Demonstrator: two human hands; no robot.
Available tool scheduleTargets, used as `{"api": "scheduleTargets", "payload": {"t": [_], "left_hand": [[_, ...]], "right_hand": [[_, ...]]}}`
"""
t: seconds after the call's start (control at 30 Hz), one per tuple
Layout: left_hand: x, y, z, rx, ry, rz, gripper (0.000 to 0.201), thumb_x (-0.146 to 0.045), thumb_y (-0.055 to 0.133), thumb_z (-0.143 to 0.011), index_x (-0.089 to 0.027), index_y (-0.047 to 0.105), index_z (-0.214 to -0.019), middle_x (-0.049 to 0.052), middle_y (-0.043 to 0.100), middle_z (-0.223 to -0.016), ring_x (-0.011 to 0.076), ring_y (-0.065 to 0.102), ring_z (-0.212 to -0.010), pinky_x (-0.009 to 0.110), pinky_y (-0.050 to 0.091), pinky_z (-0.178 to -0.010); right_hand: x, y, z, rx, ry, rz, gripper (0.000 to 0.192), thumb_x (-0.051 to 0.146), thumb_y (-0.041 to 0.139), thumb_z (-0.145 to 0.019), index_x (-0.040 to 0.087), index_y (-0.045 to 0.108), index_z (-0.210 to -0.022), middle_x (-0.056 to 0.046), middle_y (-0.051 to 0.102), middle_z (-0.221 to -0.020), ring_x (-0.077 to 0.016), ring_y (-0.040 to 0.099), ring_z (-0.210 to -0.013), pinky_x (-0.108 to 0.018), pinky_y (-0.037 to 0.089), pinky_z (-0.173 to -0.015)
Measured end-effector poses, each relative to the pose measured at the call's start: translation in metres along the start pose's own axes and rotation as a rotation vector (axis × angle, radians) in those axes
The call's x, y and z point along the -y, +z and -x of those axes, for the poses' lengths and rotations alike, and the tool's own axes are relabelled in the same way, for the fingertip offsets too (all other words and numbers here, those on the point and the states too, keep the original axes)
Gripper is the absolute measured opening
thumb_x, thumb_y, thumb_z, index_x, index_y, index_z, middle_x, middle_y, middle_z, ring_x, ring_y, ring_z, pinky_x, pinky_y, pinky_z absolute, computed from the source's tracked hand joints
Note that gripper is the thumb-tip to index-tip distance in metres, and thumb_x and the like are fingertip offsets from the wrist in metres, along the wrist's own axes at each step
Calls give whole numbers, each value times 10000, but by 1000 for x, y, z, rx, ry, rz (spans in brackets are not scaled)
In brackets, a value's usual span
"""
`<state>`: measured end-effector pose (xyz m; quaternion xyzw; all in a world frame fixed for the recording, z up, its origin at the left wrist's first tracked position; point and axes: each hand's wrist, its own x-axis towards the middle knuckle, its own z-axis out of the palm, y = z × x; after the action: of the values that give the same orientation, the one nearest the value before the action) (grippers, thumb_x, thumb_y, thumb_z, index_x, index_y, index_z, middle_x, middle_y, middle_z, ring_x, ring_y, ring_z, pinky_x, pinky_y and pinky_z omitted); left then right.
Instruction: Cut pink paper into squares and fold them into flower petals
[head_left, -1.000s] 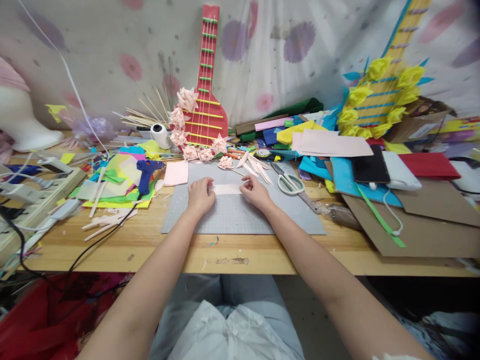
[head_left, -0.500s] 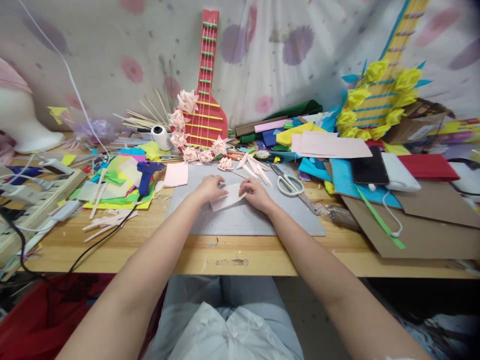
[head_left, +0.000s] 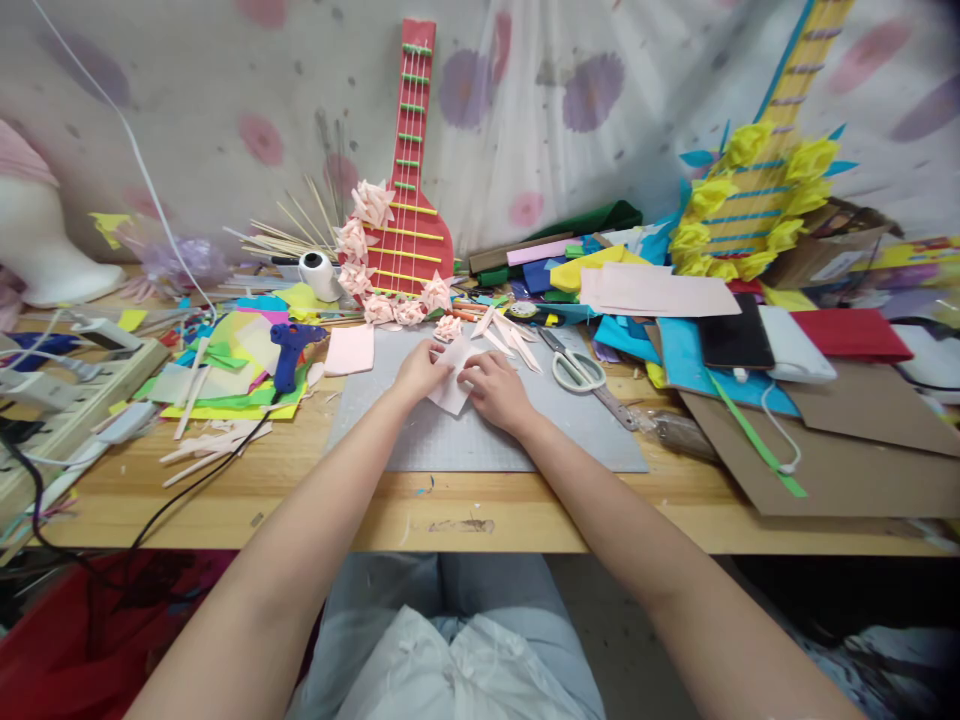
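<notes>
A pale pink paper piece sits tilted on the grey cutting mat — left hand pinching its upper edge, right hand pressing down on its right side. Scissors lie just right; a blue glue gun lies to the left.

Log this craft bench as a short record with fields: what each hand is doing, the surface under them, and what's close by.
left hand: left hand pinches the left edge of the pale pink paper piece
right hand: right hand presses on the same piece from the right
surface: grey cutting mat on the wooden table
left of the mat: blue glue gun, pink paper square
right of the hands: scissors
behind: red cardboard guitar edged with pink paper flowers
</notes>
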<state>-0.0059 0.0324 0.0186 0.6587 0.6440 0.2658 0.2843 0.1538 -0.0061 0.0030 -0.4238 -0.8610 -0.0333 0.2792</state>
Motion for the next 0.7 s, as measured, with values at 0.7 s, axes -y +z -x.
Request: {"api": "scheduleTargets", "payload": {"t": [0.7], "left_hand": [[33,-13,52,-187,338,-337,99,-250,581,-675,-248,660,-736,37,524,-879,215,446,-950,375,312,-863]], "right_hand": [[-7,13,3,128,42,-348,52,217,590,-758,206,628,-791,-36,581,-937,-171,483,-931,-311,360,-858]]}}
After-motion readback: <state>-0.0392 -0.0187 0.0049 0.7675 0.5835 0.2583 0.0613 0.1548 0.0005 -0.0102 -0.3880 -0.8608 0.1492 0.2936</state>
